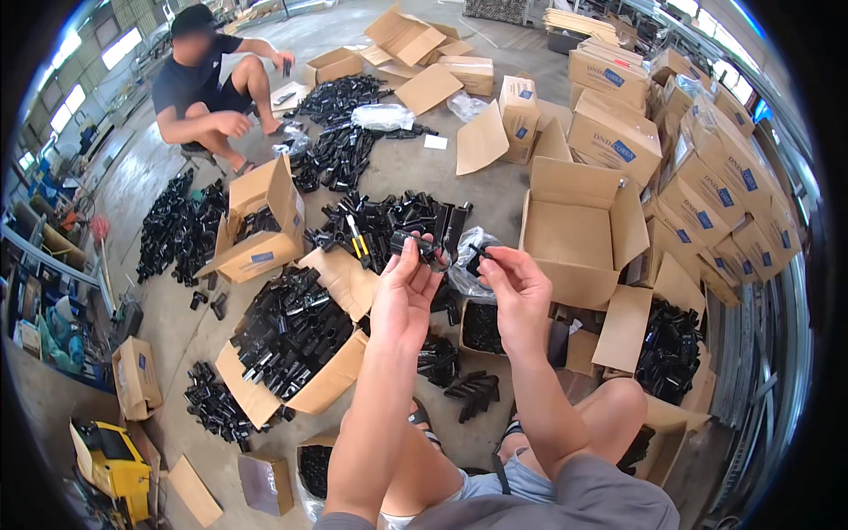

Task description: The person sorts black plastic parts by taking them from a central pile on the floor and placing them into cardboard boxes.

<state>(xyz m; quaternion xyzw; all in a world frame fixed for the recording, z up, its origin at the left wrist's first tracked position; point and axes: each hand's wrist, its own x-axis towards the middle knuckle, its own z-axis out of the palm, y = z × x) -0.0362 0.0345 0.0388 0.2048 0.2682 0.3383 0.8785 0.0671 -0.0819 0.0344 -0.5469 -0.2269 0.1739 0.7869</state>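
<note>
My left hand (402,305) is raised over the heaps, palm up, its fingers closed round a glossy black tubular fitting (411,243). Close by on its right, my right hand (519,296) pinches a small dark piece (478,254) between thumb and fingertips; the piece is too small to name. The two held things are apart. Beyond my left hand spreads a heap of black fittings (353,212) with a yellow-and-black tool (357,240) lying on it. A clear plastic bag (473,278) lies beneath and between my hands. Below them stands a small box of tiny black parts (483,329).
An open cardboard box (574,228) stands at right, with stacked cartons (707,190) behind. At left are a box full of fittings (296,331) and another open box (265,221). A co-worker (208,88) crouches at the far left. Metal profiles (760,397) line the right.
</note>
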